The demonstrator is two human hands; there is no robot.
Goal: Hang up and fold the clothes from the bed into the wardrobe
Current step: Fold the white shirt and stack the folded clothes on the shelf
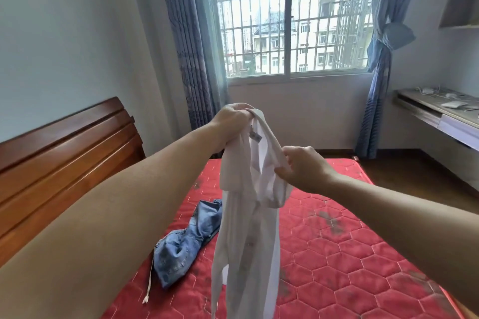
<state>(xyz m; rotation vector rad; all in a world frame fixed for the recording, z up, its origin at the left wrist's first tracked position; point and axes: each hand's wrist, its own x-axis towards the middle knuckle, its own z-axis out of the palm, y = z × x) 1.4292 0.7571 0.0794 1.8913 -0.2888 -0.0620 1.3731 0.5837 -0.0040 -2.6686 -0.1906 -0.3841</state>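
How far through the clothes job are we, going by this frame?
Early. Done: nothing provable; the wardrobe is out of view. In hand: the white shirt is lifted off the bed, the left hand gripping its collar end and the right hand pinching fabric lower down; no hanger is visible. Left: the jeans lie crumpled on the red mattress, untouched, and the shirt isn't hung or folded yet.

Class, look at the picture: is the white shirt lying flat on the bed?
No. Both hands, left and right, hold the shirt up by its collar, so it hangs above the bed.
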